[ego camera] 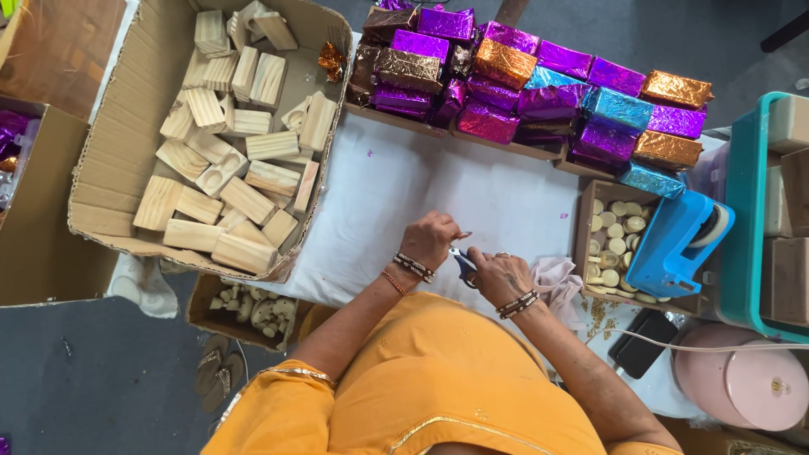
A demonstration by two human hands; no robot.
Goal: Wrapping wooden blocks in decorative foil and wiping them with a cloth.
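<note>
blue-handled scissors sit gripped in the right hand; left hand fingers pinch something small, best kept steady above the white surface.

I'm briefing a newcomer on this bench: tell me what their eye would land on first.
First, the shiny foil-wrapped blocks, purple, orange and blue, stacked along the far edge of the white table. Next, the big cardboard box on the left, heaped with pale wooden blocks. In the middle, the left hand and right hand meet around blue-handled scissors.
</note>
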